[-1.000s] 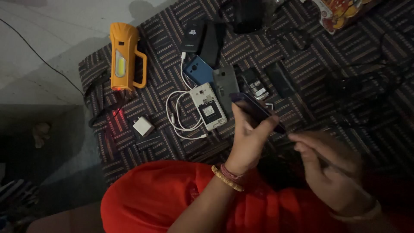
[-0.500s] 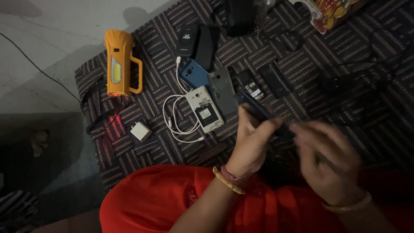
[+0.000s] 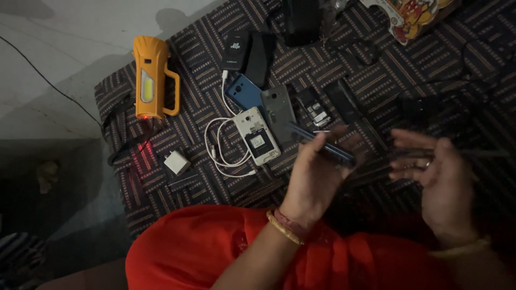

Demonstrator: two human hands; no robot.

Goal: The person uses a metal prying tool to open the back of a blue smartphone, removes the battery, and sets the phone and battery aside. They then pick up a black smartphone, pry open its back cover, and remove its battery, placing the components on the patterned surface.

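My left hand grips a dark blue phone edge-on, above a striped mat. My right hand hovers to the right of it, fingers spread, with a thin dark tool lying across the fingertips. Just left of the held phone lies an opened white phone with its back off. A grey back cover and a blue phone lie beside it. A white cable loops around the white phone.
An orange torch with a red light lies at the mat's left end. A white charger plug sits below it. Several dark phones and batteries lie further back. A colourful printed box sits top right. My red garment fills the bottom.
My right hand has drawn away to the right from the held phone, and its fingers have spread. My left hand keeps the phone in much the same place.
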